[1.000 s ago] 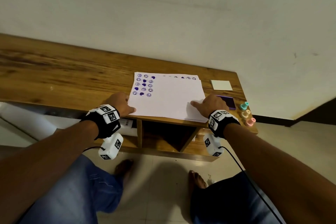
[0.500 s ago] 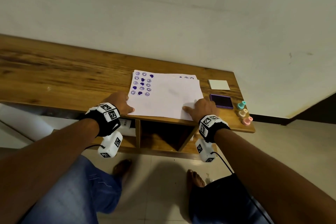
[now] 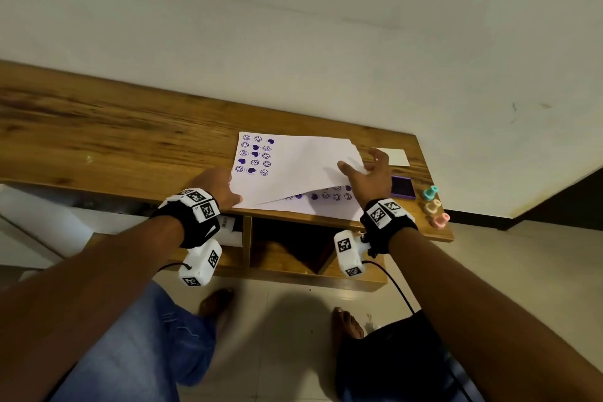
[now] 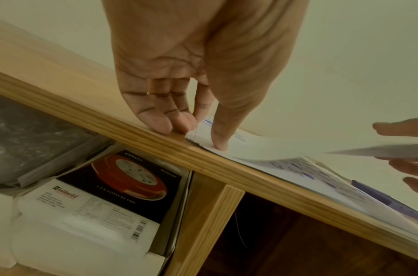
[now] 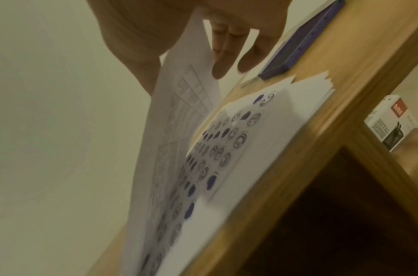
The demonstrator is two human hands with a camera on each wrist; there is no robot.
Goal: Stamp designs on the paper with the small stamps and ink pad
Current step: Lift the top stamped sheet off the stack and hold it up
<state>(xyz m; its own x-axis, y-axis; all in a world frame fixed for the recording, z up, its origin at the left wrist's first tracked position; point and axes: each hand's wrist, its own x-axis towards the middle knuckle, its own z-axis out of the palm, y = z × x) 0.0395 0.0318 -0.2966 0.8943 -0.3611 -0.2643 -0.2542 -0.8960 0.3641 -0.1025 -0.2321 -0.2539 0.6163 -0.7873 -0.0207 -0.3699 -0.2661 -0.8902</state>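
A stack of white paper [image 3: 293, 166] lies on the wooden desk [image 3: 130, 147], with purple smiley and heart prints on its left side. My left hand [image 3: 228, 189] lies flat at the stack's near-left corner; its thumb [image 4: 218, 143] presses the paper down. My right hand [image 3: 359, 161] pinches the top sheets [image 5: 179, 112] at their right edge and lifts them, which uncovers a stamped sheet [image 5: 227, 149] below. The purple ink pad [image 3: 403, 187] sits just right of the paper. Three small stamps stand beside it: teal [image 3: 430, 192], beige [image 3: 433, 206], pink [image 3: 440, 220].
A white card [image 3: 393, 157] lies behind the ink pad. The stamps stand close to the desk's right end. Under the desk top are open shelves with an extension cord box [image 4: 123, 186] and a small white box [image 5: 389, 119]. A wall runs along the back.
My right hand went from the paper's near-right corner to its right edge and raised the top sheets, so prints on the sheet below show. My left hand stayed at its corner.
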